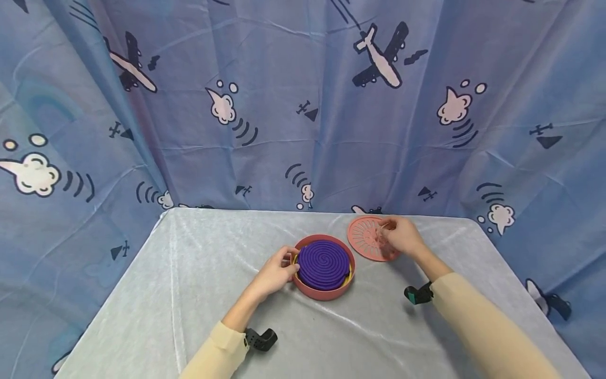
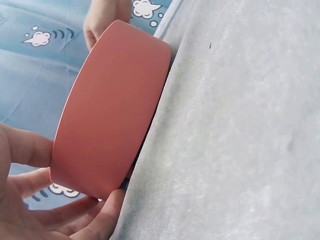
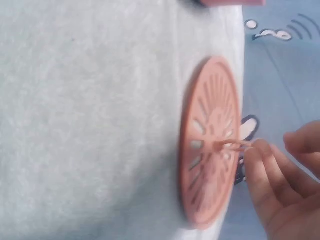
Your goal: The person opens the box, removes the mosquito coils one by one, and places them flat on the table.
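Note:
A round red container [image 1: 318, 295] with a purple spiral coil [image 1: 324, 265] in it stands on the table. Bits of yellow show at the coil's edge. At the container's left side, my left hand [image 1: 275, 271] grips the wall, fingers curled about the rim. In the left wrist view the outer wall of the container [image 2: 112, 110] is smooth. Behind and to the right lies a slotted pink lid [image 1: 362, 237]. Over the lid is my right hand [image 1: 402, 237]. The right wrist view shows its fingertips right at the lid's small loop [image 3: 232, 143], with the thumb apart from them.
A pale grey cloth [image 1: 213, 263] covers the table. Behind its far edge hangs a blue curtain [image 1: 274, 173] printed with planes and clouds. Black wrist cameras [image 1: 262, 340] stick out beside both sleeves, close over the cloth.

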`<state>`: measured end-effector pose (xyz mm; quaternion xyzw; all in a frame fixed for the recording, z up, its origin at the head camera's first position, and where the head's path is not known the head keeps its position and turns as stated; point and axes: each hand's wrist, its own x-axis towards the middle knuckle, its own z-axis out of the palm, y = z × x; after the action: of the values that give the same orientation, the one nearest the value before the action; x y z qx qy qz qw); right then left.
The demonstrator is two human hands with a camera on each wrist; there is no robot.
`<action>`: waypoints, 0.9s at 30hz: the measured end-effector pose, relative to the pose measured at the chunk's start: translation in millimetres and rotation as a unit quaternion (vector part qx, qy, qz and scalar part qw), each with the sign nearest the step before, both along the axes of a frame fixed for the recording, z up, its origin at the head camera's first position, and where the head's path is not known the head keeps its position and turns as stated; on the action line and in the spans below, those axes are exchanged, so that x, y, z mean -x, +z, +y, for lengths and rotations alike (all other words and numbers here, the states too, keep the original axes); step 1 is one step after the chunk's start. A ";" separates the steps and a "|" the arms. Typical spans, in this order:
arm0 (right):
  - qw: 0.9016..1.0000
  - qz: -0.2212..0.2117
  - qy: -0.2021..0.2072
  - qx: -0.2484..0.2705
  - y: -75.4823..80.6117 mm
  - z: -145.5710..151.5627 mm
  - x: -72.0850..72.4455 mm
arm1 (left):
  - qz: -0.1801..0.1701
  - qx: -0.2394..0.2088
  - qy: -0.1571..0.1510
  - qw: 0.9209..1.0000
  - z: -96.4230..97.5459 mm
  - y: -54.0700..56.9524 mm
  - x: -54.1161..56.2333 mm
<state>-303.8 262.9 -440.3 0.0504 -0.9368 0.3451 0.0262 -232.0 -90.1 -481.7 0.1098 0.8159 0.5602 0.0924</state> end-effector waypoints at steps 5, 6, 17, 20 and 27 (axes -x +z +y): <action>1.000 0.005 0.012 -0.002 16.8 -11.0 -9.0 | -0.003 -0.001 0.001 1.000 -0.2 0.0 0.5; 1.000 0.005 0.016 0.003 19.9 -14.0 -11.3 | -0.004 0.000 0.002 1.000 -0.2 0.2 0.3; 0.998 0.032 0.056 0.026 30.0 -50.3 -27.1 | -0.010 0.002 0.003 1.000 -0.4 2.6 -0.1; 0.997 0.036 0.069 0.030 29.0 -59.9 -29.0 | -0.007 0.004 0.004 1.000 -0.2 2.9 0.1; 0.992 0.028 0.116 0.029 25.0 -82.7 -32.5 | -0.006 0.005 0.005 1.000 -0.2 1.6 0.0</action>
<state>-271.4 180.2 -415.3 0.1677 -0.9132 0.3711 0.0137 -232.0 -90.3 -480.1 0.1023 0.8188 0.5567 0.0953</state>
